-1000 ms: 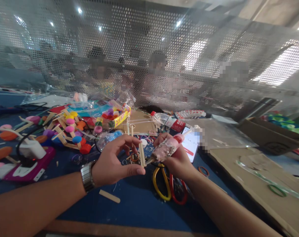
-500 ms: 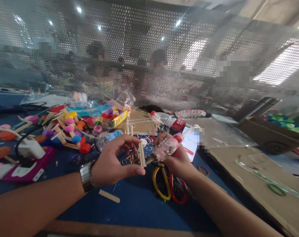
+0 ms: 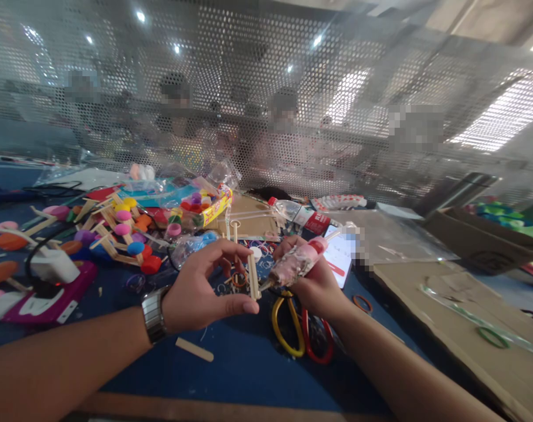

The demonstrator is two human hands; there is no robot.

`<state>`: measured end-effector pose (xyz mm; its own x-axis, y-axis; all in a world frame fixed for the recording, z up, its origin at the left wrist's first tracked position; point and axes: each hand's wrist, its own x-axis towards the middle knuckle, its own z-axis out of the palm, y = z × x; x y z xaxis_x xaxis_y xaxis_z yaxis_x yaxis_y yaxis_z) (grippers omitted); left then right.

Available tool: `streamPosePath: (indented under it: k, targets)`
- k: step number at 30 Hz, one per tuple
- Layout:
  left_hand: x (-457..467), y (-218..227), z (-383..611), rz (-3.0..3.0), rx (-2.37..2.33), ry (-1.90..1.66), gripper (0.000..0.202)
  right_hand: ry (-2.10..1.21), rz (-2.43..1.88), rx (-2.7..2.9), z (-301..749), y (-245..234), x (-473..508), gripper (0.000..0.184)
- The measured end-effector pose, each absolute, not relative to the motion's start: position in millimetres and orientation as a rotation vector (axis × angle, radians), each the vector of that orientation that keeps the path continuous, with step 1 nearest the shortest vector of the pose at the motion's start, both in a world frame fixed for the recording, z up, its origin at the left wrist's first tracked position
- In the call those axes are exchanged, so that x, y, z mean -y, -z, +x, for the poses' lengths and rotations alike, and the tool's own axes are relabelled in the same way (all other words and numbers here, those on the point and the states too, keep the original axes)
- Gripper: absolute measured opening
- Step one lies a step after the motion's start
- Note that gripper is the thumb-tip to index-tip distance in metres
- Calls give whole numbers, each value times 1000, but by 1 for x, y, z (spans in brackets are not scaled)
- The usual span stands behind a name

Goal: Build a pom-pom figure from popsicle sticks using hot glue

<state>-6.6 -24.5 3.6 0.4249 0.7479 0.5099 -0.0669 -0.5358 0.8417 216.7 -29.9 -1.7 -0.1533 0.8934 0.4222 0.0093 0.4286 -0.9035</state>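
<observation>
My left hand (image 3: 196, 290) pinches a short wooden craft stick (image 3: 253, 275) upright between thumb and forefinger, above the blue table (image 3: 248, 369). A metal watch (image 3: 152, 315) sits on that wrist. My right hand (image 3: 316, 284) is wrapped round a glue-smeared pink glue gun (image 3: 295, 262), whose nozzle touches the stick's lower end. Scissors with yellow and red handles (image 3: 299, 331) lie on the table just under my right hand.
A loose craft stick (image 3: 194, 349) lies near the left wrist. Stick-and-bottle-cap models (image 3: 121, 231), a white plug on a purple power strip (image 3: 50, 278), a phone (image 3: 339, 255), a bottle (image 3: 301, 215) and cardboard sheets (image 3: 464, 328) surround the hands. Behind a perforated screen (image 3: 266, 99) sit several people.
</observation>
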Motion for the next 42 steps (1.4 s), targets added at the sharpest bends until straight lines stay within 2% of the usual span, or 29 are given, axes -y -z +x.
streamPosePath:
  k: [28, 42]
  targets:
    - [26, -4, -7, 1834, -579, -1204, 64, -892, -850, 1543, 215, 1, 30, 27]
    - [26, -3, -9, 1881, -586, -1216, 63, -881, -854, 1552, 213, -5, 31, 31]
